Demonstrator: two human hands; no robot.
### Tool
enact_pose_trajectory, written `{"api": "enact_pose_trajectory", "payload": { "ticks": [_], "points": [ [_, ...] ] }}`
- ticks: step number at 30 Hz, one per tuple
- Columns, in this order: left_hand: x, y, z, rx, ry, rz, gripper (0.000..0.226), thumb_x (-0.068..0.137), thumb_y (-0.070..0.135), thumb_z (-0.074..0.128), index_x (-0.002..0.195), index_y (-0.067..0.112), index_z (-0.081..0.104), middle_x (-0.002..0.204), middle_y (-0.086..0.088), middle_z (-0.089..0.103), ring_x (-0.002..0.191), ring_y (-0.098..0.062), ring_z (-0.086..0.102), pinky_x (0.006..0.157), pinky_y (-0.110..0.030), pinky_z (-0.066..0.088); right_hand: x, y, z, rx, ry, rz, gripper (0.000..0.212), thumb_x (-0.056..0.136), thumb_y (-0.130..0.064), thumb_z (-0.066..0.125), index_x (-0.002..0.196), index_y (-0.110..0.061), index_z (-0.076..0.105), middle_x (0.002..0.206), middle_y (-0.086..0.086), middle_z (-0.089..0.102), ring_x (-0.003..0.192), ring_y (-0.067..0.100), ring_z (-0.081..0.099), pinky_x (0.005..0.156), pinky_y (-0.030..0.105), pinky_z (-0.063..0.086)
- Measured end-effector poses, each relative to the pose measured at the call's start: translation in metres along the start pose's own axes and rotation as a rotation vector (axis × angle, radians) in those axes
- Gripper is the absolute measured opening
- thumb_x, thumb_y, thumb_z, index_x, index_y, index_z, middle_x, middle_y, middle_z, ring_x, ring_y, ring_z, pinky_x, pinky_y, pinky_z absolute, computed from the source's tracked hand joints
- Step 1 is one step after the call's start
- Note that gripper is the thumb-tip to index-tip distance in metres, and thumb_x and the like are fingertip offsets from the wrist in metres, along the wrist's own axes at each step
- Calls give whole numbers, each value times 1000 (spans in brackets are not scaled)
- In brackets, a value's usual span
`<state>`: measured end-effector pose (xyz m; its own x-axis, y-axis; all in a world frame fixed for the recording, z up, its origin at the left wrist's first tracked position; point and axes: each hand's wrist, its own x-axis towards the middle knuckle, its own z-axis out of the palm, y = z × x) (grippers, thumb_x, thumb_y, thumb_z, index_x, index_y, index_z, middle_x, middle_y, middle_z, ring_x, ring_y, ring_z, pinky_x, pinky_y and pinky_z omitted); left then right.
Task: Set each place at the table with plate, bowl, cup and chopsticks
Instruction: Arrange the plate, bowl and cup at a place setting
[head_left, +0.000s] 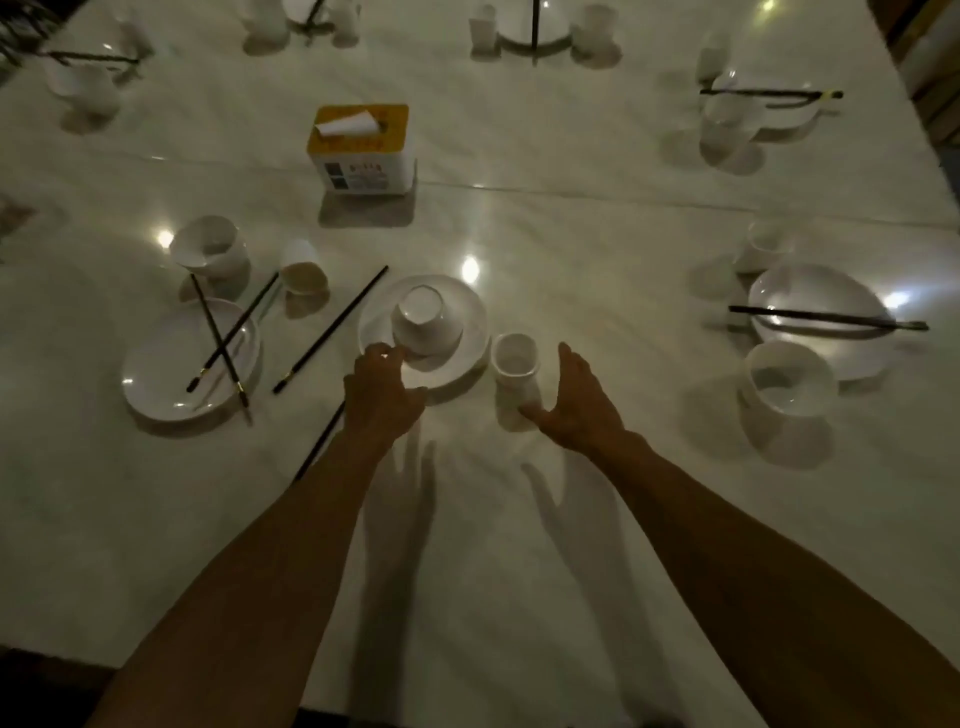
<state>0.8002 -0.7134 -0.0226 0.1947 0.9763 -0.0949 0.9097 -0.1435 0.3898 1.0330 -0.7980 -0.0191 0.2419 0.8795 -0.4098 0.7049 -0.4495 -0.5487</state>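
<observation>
A white plate (467, 332) lies in front of me with a white bowl (426, 319) standing on it. My left hand (382, 395) curls over the plate's near-left rim, fingers and thumb pinching the edge. A dark chopstick (318, 449) runs along the table under that wrist, and another chopstick (332, 327) lies just left of the plate. A white cup (514, 364) stands right of the plate. My right hand (576, 400) is spread beside the cup, thumb near its base, fingers apart from its side.
At the left lies a second plate (156, 374) with crossed chopsticks (223, 343), a tilted bowl (210, 249) and a cup (301, 267). A set place (815, 312) is at the right. A yellow tissue box (358, 150) stands mid-table. More settings line the far edge.
</observation>
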Motion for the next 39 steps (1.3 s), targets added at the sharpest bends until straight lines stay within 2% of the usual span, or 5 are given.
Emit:
{"api": "enact_pose_trajectory", "payload": {
  "ticks": [17, 22, 26, 30, 39],
  "points": [
    [45, -82, 41, 142, 87, 599, 15, 69, 16, 74, 81, 24, 71, 93, 2, 69, 85, -27, 61, 71, -35, 36, 35, -55, 64, 217, 422, 219, 95, 83, -40, 73, 153, -12, 15, 155, 10, 28, 140, 27, 32, 110, 33, 31],
    [44, -77, 43, -180, 183, 312, 16, 73, 40, 73, 73, 24, 77, 98, 2, 69, 96, -19, 58, 77, -31, 44, 36, -55, 68, 219, 468, 219, 92, 83, -37, 73, 153, -13, 18, 152, 11, 32, 137, 27, 37, 106, 32, 34],
    [49, -69, 44, -387, 188, -68, 50, 73, 24, 79, 117, 7, 64, 135, -16, 45, 116, -13, 40, 93, -17, 42, 37, -54, 67, 200, 459, 220, 92, 83, -37, 73, 153, -12, 17, 153, 11, 32, 137, 27, 36, 107, 33, 33],
    [59, -63, 40, -640, 139, -352, 70, 75, 14, 77, 136, 6, 44, 132, -15, 52, 114, -29, 58, 91, -33, 49, 37, -54, 67, 199, 461, 214, 92, 83, -36, 73, 153, -11, 18, 152, 11, 33, 137, 26, 36, 107, 32, 32],
    [39, -56, 33, -604, 141, -370, 40, 73, 10, 80, 109, 0, 66, 108, -17, 70, 99, -28, 67, 76, -24, 46, 20, -48, 65, 213, 482, 229, 93, 80, -34, 77, 151, -11, 21, 150, 10, 37, 135, 26, 39, 106, 30, 33]
  ]
}}
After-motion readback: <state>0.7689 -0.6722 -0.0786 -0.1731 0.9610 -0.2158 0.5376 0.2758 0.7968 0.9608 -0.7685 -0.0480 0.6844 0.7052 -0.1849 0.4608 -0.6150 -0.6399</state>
